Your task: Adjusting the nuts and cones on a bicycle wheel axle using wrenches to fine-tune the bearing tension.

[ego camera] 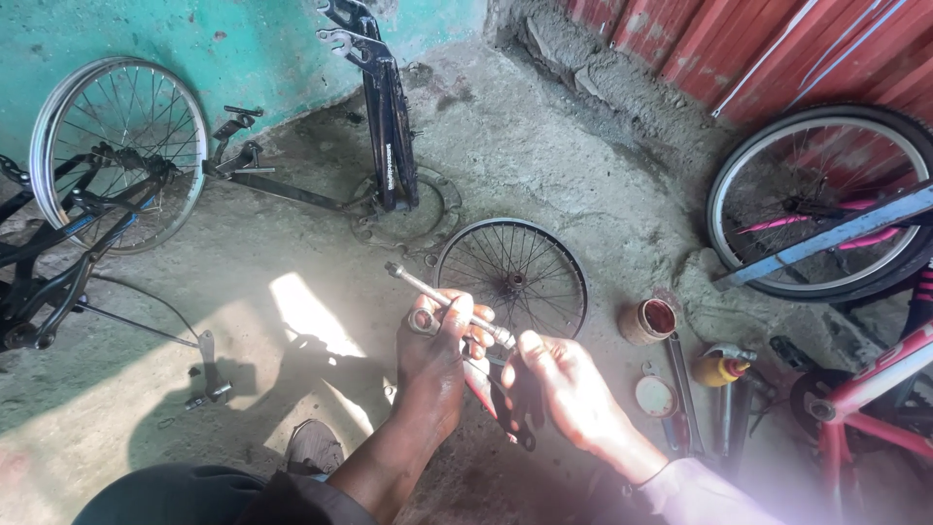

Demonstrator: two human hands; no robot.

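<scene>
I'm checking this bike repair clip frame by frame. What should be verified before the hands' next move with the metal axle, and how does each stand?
1. Left hand grips the metal axle: ok.
2. Right hand fingers on the axle's near end: ok.
3. Small black wheel lies flat on the ground: ok.
4. Grease tin upright, open: ok.
5. Axle thread condition: cannot tell.

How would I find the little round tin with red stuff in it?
Start at the small black spoked wheel lying flat on the concrete floor, just beyond the person's hands. Look right of it: the small round tin stands there, above a flat round lid. It alone is open-topped, with red inside.
</scene>
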